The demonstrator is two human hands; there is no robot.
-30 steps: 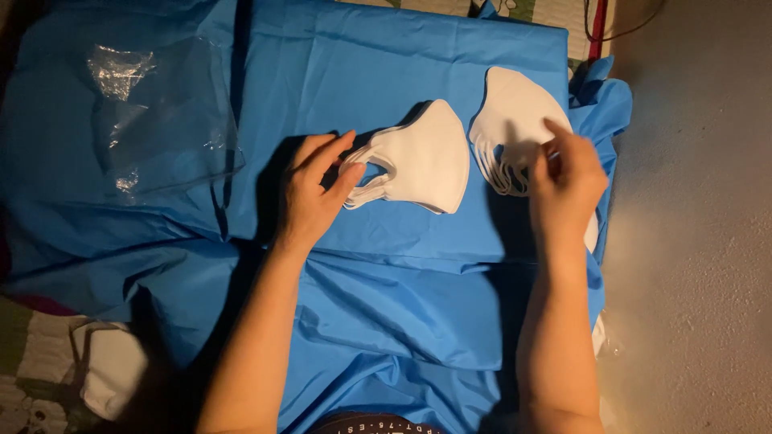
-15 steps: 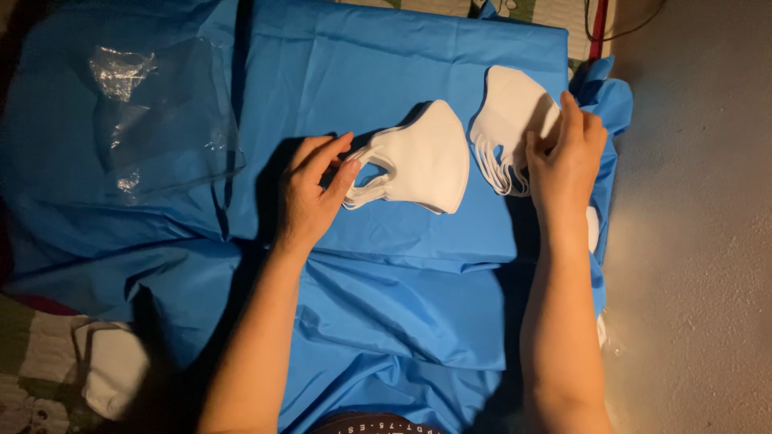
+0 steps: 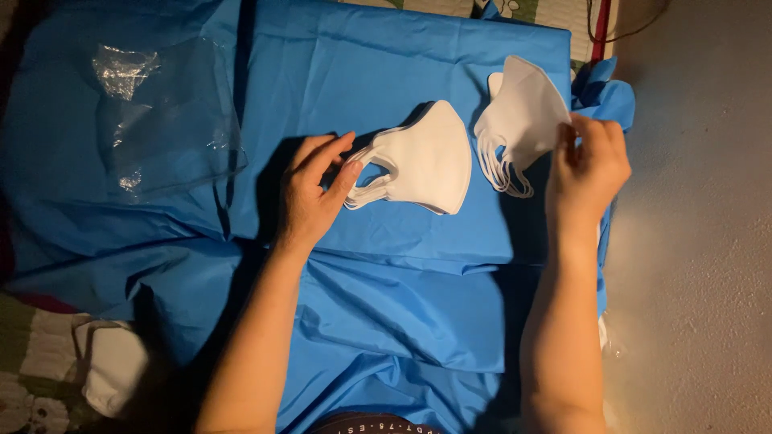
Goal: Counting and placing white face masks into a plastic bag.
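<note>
The right hand [image 3: 591, 165] has slid a little to the right since a second ago and is now pinching the right edge of the mask pile [image 3: 523, 112] between its fingertips, fingers closed on it. The left hand [image 3: 312, 191] is staying where it was, lying flat with fingers spread, its fingertips touching the ear loops of the second mask pile [image 3: 430, 157]. Both white piles are lying side by side on the blue cloth [image 3: 386, 64]. A clear plastic bag [image 3: 161, 112] is resting well to the left.
</note>
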